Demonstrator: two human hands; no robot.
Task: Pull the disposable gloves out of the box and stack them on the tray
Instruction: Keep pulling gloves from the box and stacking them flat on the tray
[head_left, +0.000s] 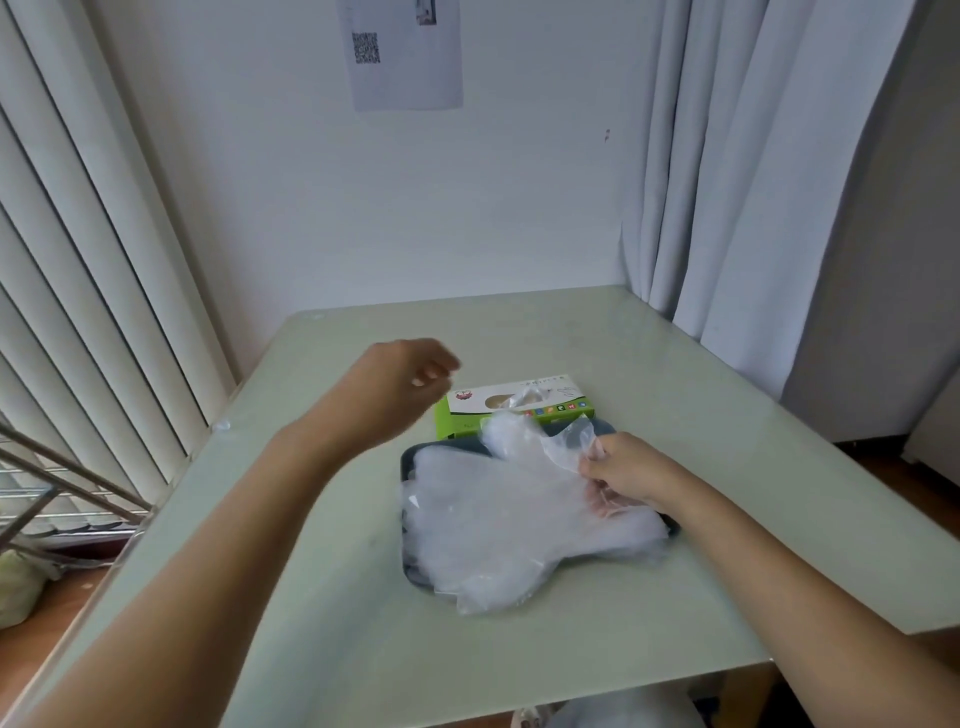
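Observation:
A green and white glove box (511, 408) lies on the table with a clear glove tip poking from its top slot. Just in front of it sits a dark tray (410, 457), mostly covered by a pile of clear disposable gloves (498, 525) that spills over its front edge. My right hand (621, 467) is over the tray's right side and pinches a clear glove (563, 441) by its edge. My left hand (402, 387) hovers left of the box, blurred, fingers loosely curled, holding nothing.
The pale green glass table (675, 395) stands against a white wall. Curtains (753, 182) hang at the right, vertical blinds (78, 286) at the left. A metal rack (67, 493) stands beyond the table's left edge.

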